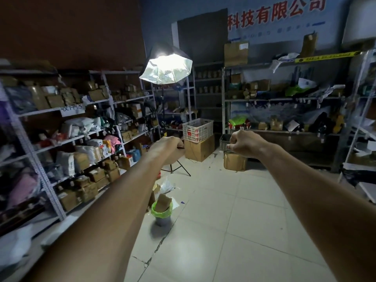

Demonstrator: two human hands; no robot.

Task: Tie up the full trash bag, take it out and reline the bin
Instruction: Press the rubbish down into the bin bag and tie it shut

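- The bin (162,217) stands on the tiled floor (234,210), well below and ahead of my raised arms, just beside the foot of the left shelving (61,139).
- It is a small grey bin lined with a green trash bag (157,210) whose rim folds over the lip; pieces of brown cardboard (163,202) stick up out of it, so it sits full.
- More scraps and clear plastic (165,187) lie on the floor just behind the bin.
- My left hand (167,146) is held out in front of me, fingers curled shut into a loose fist; something thin and dark shows at the fingertips, but I cannot make out what it is.
- My right hand (243,142) is likewise closed, knuckles up, apart from the left; I cannot tell whether it grips anything.
- Further back, a white slatted crate (197,129) rests on a cardboard box (199,148); red things show through its slats, hard to identify.
- A dark basket (224,141) sits on another brown box (235,161), partly hidden behind my right hand.
- A lit umbrella lamp (165,68) glares; the shelf contents around it are dim and blurred.
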